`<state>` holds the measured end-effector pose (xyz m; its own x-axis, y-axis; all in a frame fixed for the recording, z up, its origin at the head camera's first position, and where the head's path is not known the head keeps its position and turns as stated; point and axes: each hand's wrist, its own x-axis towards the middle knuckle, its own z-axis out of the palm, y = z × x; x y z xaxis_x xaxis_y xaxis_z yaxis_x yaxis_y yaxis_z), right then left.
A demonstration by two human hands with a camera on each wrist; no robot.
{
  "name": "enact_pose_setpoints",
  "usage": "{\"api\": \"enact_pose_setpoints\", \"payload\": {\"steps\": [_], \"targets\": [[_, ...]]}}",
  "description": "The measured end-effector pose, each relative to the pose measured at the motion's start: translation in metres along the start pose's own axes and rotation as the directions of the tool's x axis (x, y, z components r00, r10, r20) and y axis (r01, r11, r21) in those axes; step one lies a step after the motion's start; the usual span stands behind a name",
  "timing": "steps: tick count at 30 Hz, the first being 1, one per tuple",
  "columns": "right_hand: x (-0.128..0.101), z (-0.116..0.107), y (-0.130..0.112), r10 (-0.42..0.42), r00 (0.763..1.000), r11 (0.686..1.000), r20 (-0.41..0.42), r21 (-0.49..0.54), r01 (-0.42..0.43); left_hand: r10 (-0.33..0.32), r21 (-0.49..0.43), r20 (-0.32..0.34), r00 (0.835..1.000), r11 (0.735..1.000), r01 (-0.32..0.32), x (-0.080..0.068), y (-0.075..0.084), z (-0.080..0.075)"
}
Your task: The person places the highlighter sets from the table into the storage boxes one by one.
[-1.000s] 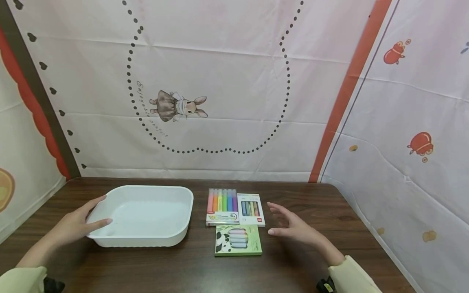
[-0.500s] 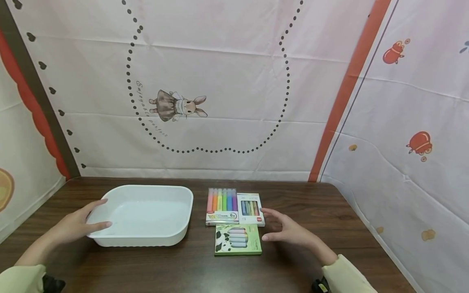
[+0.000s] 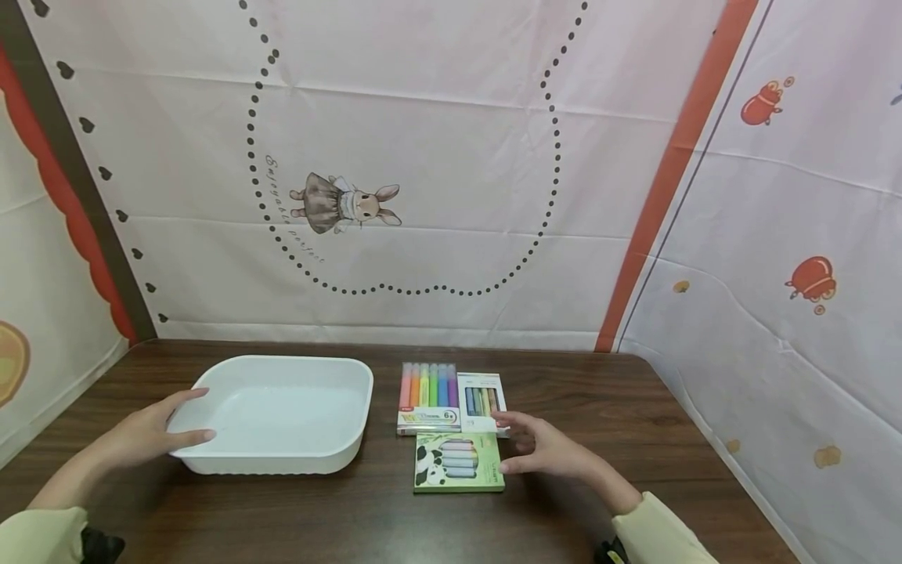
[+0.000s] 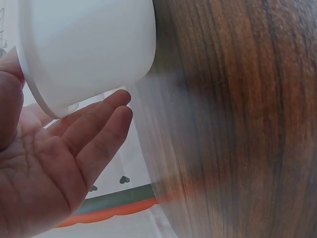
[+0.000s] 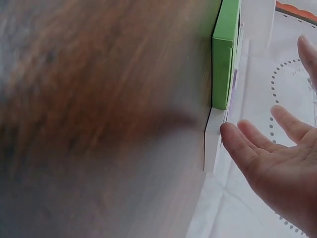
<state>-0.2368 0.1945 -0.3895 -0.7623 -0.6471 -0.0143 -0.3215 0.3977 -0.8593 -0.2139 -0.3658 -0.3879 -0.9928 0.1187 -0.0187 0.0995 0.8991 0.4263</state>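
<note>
My left hand [image 3: 144, 431] holds the left end of a white plastic basin [image 3: 282, 464], its thumb over the rim. In the left wrist view, the other fingers lie along the outside of the basin's wall [image 4: 94, 49]. My right hand [image 3: 553, 450] is at the right side of a green panda-print box [image 3: 461, 464] with thick coloured sticks in its window. Its thumb tip is beside that box, and its forefinger overlaps a white windowed box [image 3: 482, 401] behind. The right wrist view shows spread fingers next to the green box [image 5: 223, 69] and the white box [image 5: 212, 141].
A clear pack of several coloured highlighters [image 3: 427, 395] lies left of the white box, between it and the basin. The brown wooden table [image 3: 338, 521] backs onto a printed cloth [image 3: 451, 157], with another cloth [image 3: 761, 329] along its right side.
My right hand has moved left and slightly down towards the green and white boxes, its fingers drawing closer to them. My left hand and the basin have stayed in place.
</note>
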Motion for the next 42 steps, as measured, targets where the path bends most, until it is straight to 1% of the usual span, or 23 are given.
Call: {"api": "enact_pose_setpoints", "payload": {"steps": [9,16,24,38,42], "targets": [[0.0019,0.0043,0.002,0.035,0.999,0.999,0.006,-0.024,-0.035,0.0,-0.005,0.004,1.0,1.0,0.0,-0.0001,-0.0004,0.0],[0.0044,0.0068,0.0057,0.02,1.0,0.999,0.013,-0.049,-0.019,-0.006,-0.006,0.005,1.0,1.0,0.006,0.0001,0.0012,-0.0002],[0.0052,0.0071,0.0032,0.054,0.998,0.997,0.015,-0.052,-0.053,0.007,-0.006,-0.011,1.0,1.0,-0.007,0.0003,0.0002,0.0011],[0.0056,0.0071,0.0005,0.045,0.998,0.995,0.032,-0.096,-0.042,0.001,-0.026,-0.005,1.0,1.0,-0.001,-0.0001,-0.0003,0.0015],[0.0059,0.0067,0.0001,0.021,0.999,0.993,0.044,-0.118,-0.016,-0.001,-0.024,-0.004,1.0,1.0,0.0,0.0003,-0.0008,0.0017]]}}
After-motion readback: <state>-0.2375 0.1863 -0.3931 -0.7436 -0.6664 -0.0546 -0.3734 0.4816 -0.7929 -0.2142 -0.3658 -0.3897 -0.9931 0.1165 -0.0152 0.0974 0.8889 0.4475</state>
